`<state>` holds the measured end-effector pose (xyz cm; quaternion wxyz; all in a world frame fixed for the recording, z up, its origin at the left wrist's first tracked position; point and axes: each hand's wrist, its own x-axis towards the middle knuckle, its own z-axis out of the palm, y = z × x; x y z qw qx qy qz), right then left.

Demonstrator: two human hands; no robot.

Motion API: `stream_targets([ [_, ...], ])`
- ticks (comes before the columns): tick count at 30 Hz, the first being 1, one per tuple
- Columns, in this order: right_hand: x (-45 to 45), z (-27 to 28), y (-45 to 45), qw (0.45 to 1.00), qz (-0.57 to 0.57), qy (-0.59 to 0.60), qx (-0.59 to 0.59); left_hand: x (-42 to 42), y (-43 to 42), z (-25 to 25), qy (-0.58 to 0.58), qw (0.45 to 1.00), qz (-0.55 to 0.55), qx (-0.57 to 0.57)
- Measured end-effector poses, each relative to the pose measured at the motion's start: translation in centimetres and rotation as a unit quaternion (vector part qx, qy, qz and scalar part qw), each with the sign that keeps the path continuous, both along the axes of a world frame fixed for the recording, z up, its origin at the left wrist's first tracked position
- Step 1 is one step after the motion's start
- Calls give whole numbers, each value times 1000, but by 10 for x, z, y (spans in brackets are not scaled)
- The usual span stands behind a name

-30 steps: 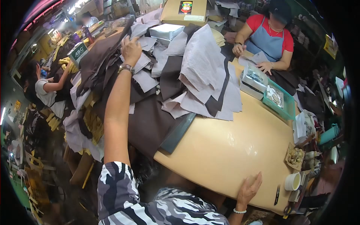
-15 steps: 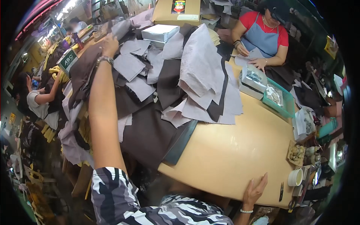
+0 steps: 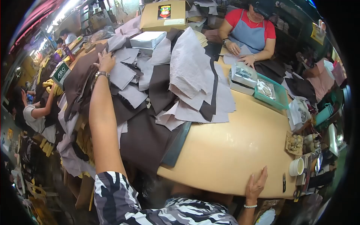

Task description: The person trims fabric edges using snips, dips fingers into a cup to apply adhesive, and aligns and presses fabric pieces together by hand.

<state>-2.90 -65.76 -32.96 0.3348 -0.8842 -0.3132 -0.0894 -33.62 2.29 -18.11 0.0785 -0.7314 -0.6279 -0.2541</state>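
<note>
My left hand (image 3: 106,62), wearing a wristwatch, reaches far across the piled fabric. Its fingers are bent over the edge of a dark brown cloth (image 3: 83,67) and appear to grip it; the fingertips are partly hidden. Light grey cloth pieces (image 3: 122,75) lie beside that hand, in loose stacks over more dark cloth. My right hand (image 3: 256,183), with a white bead bracelet, rests at the table's front edge. It holds nothing and its fingers are apart. A slim black pen-like tool (image 3: 284,182) lies to the right of it.
Across the table (image 3: 225,157) a co-worker (image 3: 249,32) handles a light cloth piece. Near them stand a white box (image 3: 243,77) and a green tray (image 3: 272,92). A small white cup (image 3: 296,166) sits at the right edge. A cardboard box (image 3: 164,17) is behind the pile.
My left hand has drawn back a little toward me over the fabric. My right hand stays at the table edge. The view has shifted slightly, and the co-worker's hands have moved on the cloth.
</note>
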Motion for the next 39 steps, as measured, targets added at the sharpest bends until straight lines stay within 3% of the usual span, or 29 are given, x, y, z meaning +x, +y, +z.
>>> stream_targets([
  [1,0,0,1,1000,0,-5,-2,-1,2,1,11,1000,8,10],
  [2,0,1,2,1000,1,-10,-5,-6,3,4,28,995,-14,98],
  [5,1,0,3,999,3,-27,-21,-20,-6,51,-123,986,-31,111],
  [9,-1,3,5,999,8,-13,-29,-25,-59,130,-161,909,-123,364],
  [11,-2,3,5,1000,5,-12,-25,-6,-115,169,-166,833,-269,453],
  [13,-1,3,3,1000,6,-16,-4,12,-162,193,-239,868,-275,336],
  [15,0,-3,1,999,11,-22,30,42,-217,202,-279,841,-366,283],
  [16,1,-5,0,999,11,-17,39,62,-249,201,-282,796,-451,289],
  [17,2,-5,-2,999,10,-12,47,81,-279,199,-313,820,-420,231],
  [20,5,-14,-7,996,1,5,87,128,-301,153,-321,774,-489,244],
  [21,3,-11,-7,994,-4,35,104,150,-355,136,-391,734,-551,68],
  [22,2,-10,-7,990,-16,54,125,159,-379,114,-298,815,-493,65],
  [26,3,-10,-11,968,-33,97,229,210,-449,-44,-212,722,-654,-78],
  [29,7,-16,-15,934,-43,124,332,211,-502,-130,-52,708,-684,-169],
  [30,7,-15,-16,934,-46,128,331,209,-513,-145,-55,714,-690,-108],
  [31,6,-12,-15,933,-48,134,332,209,-520,-151,-56,718,-692,-46],
  [36,12,-5,-13,944,-80,149,284,206,-528,-134,-132,726,-651,-177],
  [39,31,35,-8,952,-91,258,136,207,-532,-135,-149,741,-622,-206],
])
